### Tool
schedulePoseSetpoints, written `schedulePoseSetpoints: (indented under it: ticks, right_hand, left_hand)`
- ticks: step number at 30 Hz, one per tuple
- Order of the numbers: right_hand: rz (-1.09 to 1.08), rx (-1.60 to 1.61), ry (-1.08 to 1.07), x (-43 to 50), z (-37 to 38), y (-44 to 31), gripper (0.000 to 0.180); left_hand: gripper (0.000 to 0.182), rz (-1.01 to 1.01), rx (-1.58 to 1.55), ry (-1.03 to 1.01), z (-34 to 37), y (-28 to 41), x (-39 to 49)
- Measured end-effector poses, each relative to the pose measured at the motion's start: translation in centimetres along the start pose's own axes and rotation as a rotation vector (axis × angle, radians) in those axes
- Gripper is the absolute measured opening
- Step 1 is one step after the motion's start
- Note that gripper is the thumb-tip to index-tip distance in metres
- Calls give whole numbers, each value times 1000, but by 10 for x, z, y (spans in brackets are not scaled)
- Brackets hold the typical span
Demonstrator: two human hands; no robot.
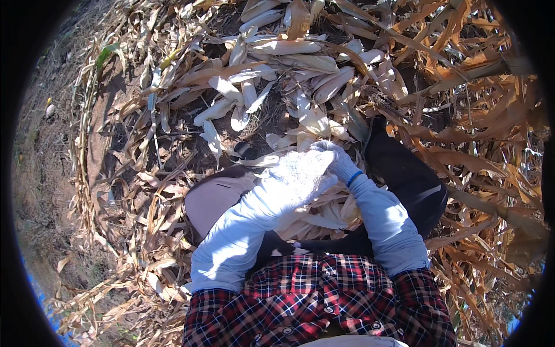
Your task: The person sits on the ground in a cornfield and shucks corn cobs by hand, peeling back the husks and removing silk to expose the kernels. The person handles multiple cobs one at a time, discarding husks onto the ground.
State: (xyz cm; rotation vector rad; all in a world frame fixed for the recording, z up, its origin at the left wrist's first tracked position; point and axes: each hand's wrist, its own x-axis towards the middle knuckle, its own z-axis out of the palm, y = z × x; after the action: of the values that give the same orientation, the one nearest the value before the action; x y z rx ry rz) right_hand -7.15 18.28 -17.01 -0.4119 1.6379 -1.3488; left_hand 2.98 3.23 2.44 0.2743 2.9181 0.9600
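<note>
My left hand [299, 175], in a white knit glove, is bent inward in front of my lap and looks washed out by sunlight. A pale corn husk [261, 162] sticks out past its left side, and the glove seems closed over the rest. Against it presses my right hand [336, 158], in a similar glove with a blue cuff edge. Its fingers are curled, and what lies inside them is hidden. Loose husks [323, 219] lie between my legs under the hands. Just beyond, a husked-looking pale ear [315, 120] rests on the ground.
Several corn ears in pale husks [299, 60] are heaped ahead. Dry corn stalks and leaves [472, 143] crowd the right side. Dry leaves [160, 186] cover the soil at left, with a bare dirt strip [97, 143] beyond. My bent legs [405, 173] flank the hands.
</note>
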Motion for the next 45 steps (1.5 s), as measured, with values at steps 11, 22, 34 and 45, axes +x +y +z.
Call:
schedulePoseSetpoints:
  ticks: [11, 22, 34, 45]
  right_hand:
    - [62, -88, 292, 66, -36, 20, 48]
    - [55, -722, 615, 172, -101, -55, 66]
    - [93, -1376, 282, 290, -140, -88, 85]
    - [424, 908, 102, 135, -55, 9, 39]
  left_hand:
    - [46, 101, 13, -73, 1, -7, -24]
    - [56, -9, 175, -90, -16, -23, -34]
    - [57, -299, -90, -398, -22, -49, -6]
    - [55, -172, 221, 20, -22, -40, -9]
